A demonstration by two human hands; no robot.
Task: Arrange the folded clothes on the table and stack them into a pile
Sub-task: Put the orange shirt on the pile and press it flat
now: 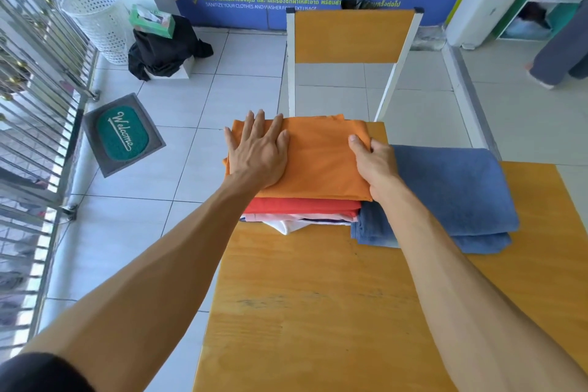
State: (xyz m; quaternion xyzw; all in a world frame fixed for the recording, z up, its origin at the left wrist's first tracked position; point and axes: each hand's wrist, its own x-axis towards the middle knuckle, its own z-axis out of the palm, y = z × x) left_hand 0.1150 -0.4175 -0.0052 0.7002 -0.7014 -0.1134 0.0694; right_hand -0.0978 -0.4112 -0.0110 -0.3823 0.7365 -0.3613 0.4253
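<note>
Two hands rest on the orange cloth (318,159) topping the pile at the desk's (318,312) far left corner. Its long side runs left to right across the desk. The left hand (259,153) lies flat, fingers spread, pressing it down; the right hand (374,162) grips its right edge. Beneath lie a red cloth (302,205) and white clothes (292,223). A folded blue towel (455,194) sits touching the pile's right side.

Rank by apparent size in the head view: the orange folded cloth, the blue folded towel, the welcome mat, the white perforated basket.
1. Blue folded towel and orange folded cloth: look alike, not ranked apart.
2. Welcome mat.
3. White perforated basket.
Mat and basket lie farther off, so their rank is unsure.
</note>
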